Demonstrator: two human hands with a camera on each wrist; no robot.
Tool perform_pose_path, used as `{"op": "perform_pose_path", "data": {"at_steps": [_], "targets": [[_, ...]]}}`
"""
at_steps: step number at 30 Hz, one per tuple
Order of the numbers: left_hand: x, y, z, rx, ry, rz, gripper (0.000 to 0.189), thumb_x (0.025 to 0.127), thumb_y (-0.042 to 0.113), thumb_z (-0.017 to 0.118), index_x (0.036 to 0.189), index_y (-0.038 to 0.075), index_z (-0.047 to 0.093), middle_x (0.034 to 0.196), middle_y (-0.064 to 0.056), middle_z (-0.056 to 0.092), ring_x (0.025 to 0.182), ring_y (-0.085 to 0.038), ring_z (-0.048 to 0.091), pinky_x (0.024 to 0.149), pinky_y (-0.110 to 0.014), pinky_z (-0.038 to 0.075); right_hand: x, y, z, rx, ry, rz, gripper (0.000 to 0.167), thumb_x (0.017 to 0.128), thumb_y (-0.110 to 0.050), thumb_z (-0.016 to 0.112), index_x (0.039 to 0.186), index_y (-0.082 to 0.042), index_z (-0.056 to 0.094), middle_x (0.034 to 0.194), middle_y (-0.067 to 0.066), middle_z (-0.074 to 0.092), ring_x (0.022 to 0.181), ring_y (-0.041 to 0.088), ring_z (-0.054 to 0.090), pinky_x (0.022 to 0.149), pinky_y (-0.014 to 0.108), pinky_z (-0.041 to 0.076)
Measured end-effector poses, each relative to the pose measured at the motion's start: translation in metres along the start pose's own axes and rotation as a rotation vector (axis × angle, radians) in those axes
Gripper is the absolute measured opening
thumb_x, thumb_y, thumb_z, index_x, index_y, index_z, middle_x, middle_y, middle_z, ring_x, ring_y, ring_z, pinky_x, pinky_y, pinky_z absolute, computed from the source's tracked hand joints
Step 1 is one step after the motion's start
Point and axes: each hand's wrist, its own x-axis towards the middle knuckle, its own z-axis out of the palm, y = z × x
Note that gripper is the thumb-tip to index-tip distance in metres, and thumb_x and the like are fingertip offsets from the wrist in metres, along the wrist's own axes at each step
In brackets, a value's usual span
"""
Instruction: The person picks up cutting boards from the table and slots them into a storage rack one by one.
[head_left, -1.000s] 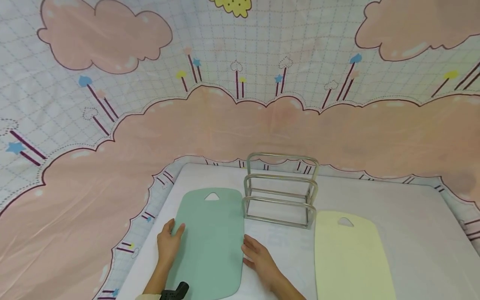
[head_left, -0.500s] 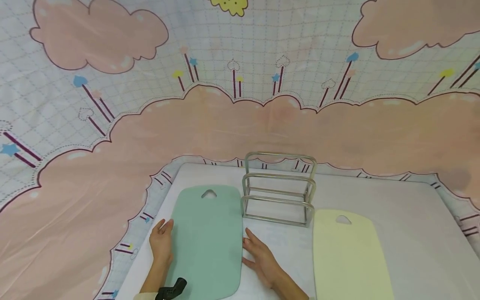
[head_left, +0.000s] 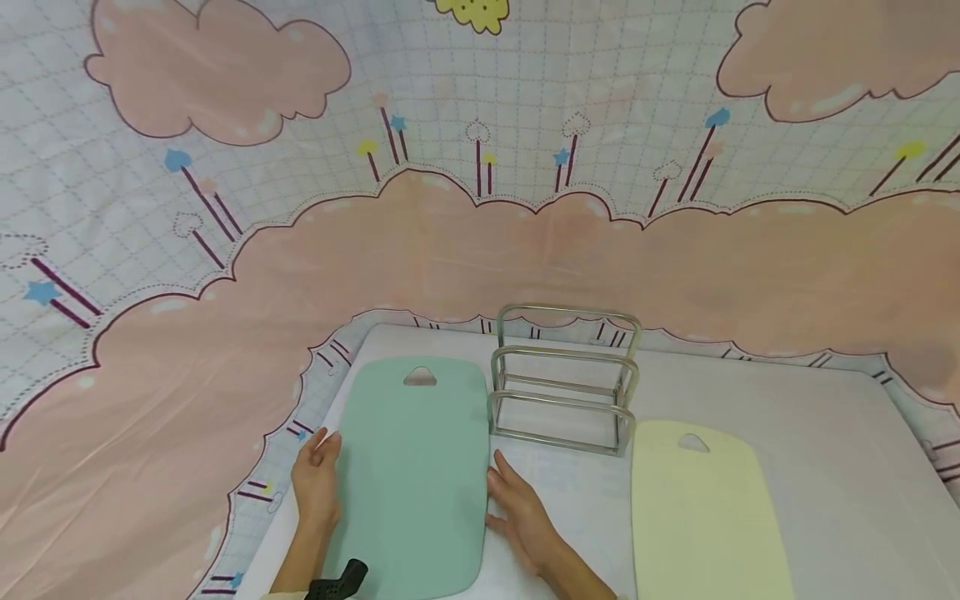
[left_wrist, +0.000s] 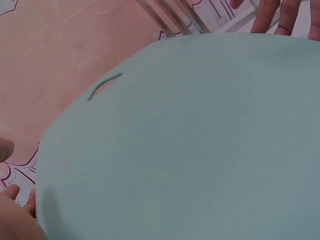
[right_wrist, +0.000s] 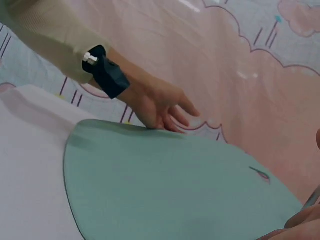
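Observation:
A mint-green cutting board with a cut-out handle hole lies between my two hands in the head view. My left hand touches its left edge, fingers loosely extended upward along the side. Against the right edge rest the extended fingers of my right hand. The same board fills most of the left wrist view, with fingertips of the right hand showing past its far edge. In the right wrist view the left hand presses its heel side at the board's rim. Whether the board is fully off the table, I cannot tell.
A metal wire rack with upright loops stands behind, close to the green board's right edge. A pale yellow cutting board lies farther right on the white table. A cloud-printed cloth hangs behind the table.
The green board's left side and top end have shifted outward and up in the head view, as if rising. My left hand has moved left with its edge; my right hand stays nearly in place.

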Motion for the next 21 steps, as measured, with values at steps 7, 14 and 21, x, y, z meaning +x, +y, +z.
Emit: {"op": "perform_pose_path", "data": {"at_steps": [7,14,21], "targets": [[-0.001,0.004,-0.003,-0.115,0.029,0.037,0.054,0.095,0.022,0.062,0.135,-0.008,0.044,0.102,0.009,0.058,0.106,-0.008,0.050,0.096,-0.021,0.036,0.003,-0.007,0.005,0.021,-0.016,-0.024,0.073,0.103,-0.035,0.035,0.152,-0.005,-0.008,0.155,0.027,-0.002,0.139,0.048,0.001,0.100,0.072,0.014],[0.000,0.015,-0.003,-0.191,0.008,0.050,0.050,0.097,0.024,0.058,0.137,-0.003,0.045,0.134,-0.009,0.048,0.126,-0.018,0.040,0.109,-0.028,0.023,0.004,-0.016,0.009,0.009,-0.032,-0.073,0.069,0.103,-0.032,0.033,0.153,-0.007,-0.009,0.156,0.026,0.000,0.140,0.047,-0.001,0.099,0.074,0.012],[0.000,0.024,-0.003,-0.338,-0.004,0.076,0.047,0.098,0.017,0.056,0.136,-0.008,0.043,0.118,0.006,0.058,0.129,-0.017,0.040,0.109,-0.024,0.025,0.005,-0.024,0.014,-0.028,-0.047,-0.107,0.070,0.103,-0.034,0.032,0.152,-0.007,-0.009,0.156,0.025,-0.001,0.139,0.048,-0.003,0.097,0.076,0.008]]}}
